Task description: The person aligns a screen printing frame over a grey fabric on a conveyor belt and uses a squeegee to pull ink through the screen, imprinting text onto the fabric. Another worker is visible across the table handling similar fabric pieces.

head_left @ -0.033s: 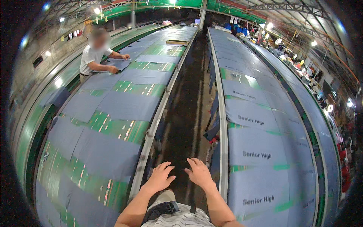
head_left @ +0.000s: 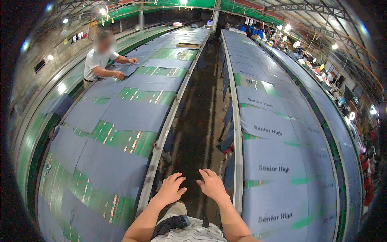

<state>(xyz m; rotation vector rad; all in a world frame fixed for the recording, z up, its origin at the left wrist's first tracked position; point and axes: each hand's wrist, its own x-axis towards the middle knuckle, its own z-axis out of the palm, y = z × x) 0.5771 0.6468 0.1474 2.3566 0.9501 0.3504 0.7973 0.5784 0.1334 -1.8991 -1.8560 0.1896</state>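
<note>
Nearest my hands I logged two items. Blue-grey fabric panel point(head_left: 278, 193): flat on the long right-hand table, white lettering printed across it, one of a row laid end to end, its near edge just beside my right hand. Metal table rail point(head_left: 155, 161): pale, running along the left-hand table's inner edge, close by my left hand.

Matt grey-blue cloth panels point(head_left: 270, 161) lie smooth across both long runs; the green tabletop point(head_left: 121, 139) between them shines glossy, its metal edge rail point(head_left: 159, 149) dull.
</note>
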